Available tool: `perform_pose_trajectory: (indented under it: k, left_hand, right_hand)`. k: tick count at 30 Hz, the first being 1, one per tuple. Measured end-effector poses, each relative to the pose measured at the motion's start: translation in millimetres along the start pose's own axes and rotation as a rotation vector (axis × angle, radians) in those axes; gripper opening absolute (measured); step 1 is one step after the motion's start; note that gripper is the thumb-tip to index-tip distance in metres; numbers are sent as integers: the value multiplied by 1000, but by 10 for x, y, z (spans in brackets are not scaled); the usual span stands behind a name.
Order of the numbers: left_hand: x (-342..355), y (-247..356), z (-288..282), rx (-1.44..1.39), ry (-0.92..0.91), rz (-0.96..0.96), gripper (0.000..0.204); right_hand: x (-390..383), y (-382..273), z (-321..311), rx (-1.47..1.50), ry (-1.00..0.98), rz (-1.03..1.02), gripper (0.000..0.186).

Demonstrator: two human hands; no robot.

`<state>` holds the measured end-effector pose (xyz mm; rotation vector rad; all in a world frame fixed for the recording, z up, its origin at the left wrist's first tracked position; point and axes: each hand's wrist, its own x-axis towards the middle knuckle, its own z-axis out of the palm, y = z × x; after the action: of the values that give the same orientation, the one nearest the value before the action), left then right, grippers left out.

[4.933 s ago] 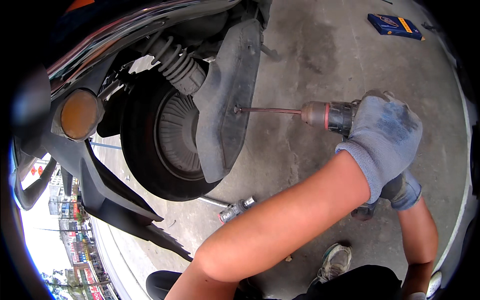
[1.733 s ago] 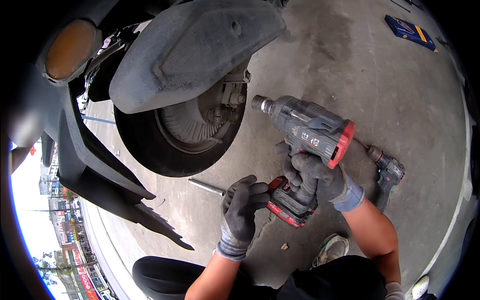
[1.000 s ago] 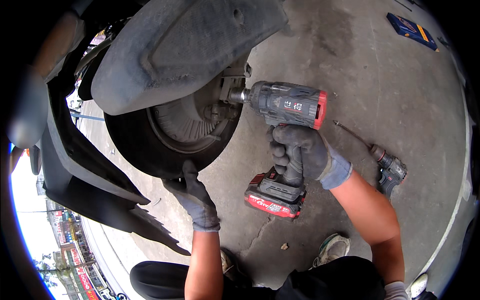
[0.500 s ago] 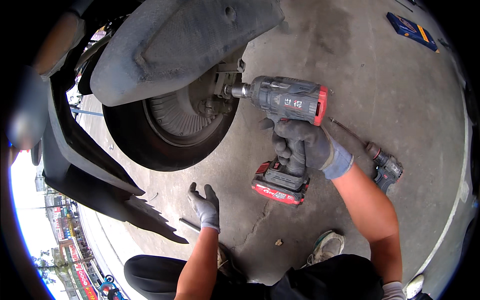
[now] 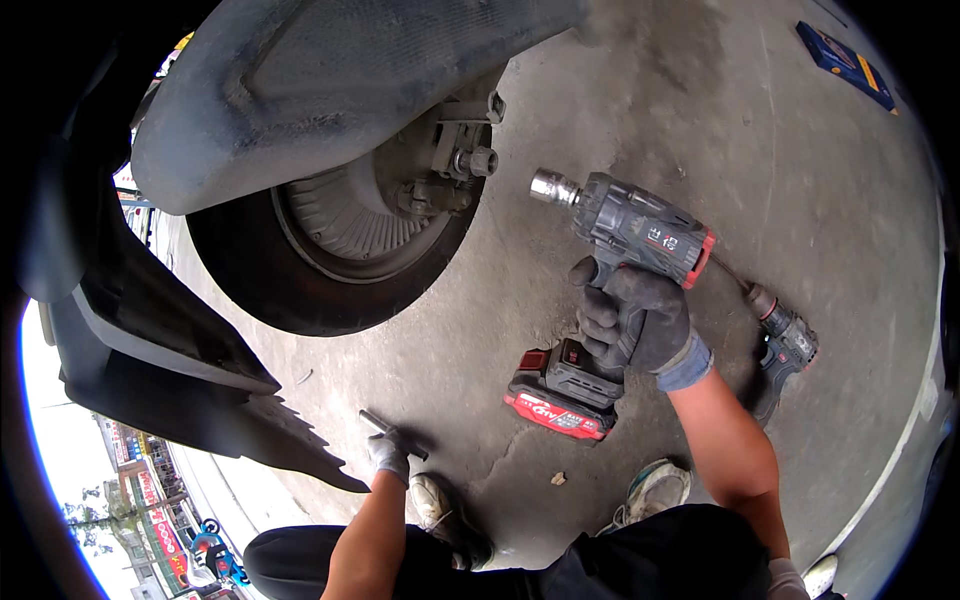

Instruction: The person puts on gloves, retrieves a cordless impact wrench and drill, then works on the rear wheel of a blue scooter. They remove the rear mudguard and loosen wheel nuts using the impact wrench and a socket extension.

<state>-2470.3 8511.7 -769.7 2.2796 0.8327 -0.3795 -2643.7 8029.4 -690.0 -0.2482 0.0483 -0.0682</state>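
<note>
My right hand [image 5: 640, 318], in a grey glove, is wrapped round the handle of a black-and-red cordless impact wrench [image 5: 640, 230]. The wrench has a shiny socket [image 5: 555, 187] on its nose and a red-and-black battery at its base. A gap separates the socket from the axle nut [image 5: 482, 162] beside the wheel [image 5: 350, 225]. Low on the left, my gloved left hand [image 5: 390, 452] is closed on a thin metal rod [image 5: 380, 422] at the ground, near my shoe; the fingers are partly hidden.
A grey plastic fender [image 5: 350, 80] overhangs the wheel, and dark body panels [image 5: 190, 370] fill the left side. On the concrete to the right lies a second power tool [image 5: 788, 345] with a long bit. Farther off is a blue box [image 5: 845, 65]. A small stone [image 5: 558, 479] lies between my shoes.
The impact wrench has come away from the axle nut, moving right. My left hand, open before, has moved down to the metal rod and closed on it.
</note>
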Motion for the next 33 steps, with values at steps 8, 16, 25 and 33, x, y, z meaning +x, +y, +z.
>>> perform_pose_trajectory:
  k: [8,16,25,33]
  left_hand:
    - [-1463,644,1200,262,-426,897,29]
    - [-2388,1419,1851,582,-530,1131,45]
    - [-2959,2917,1559,-914,-1278,261,45]
    - [-3107,2811,1862,-798,-1646,219,27]
  right_hand:
    - [-598,339,-525,179,522,24,35]
    - [-1255,440,-307,104,553,-58,40]
    - [-1579,687,-528,226,598,-129,44]
    - [-1539,739,-524,205,646,-118,43]
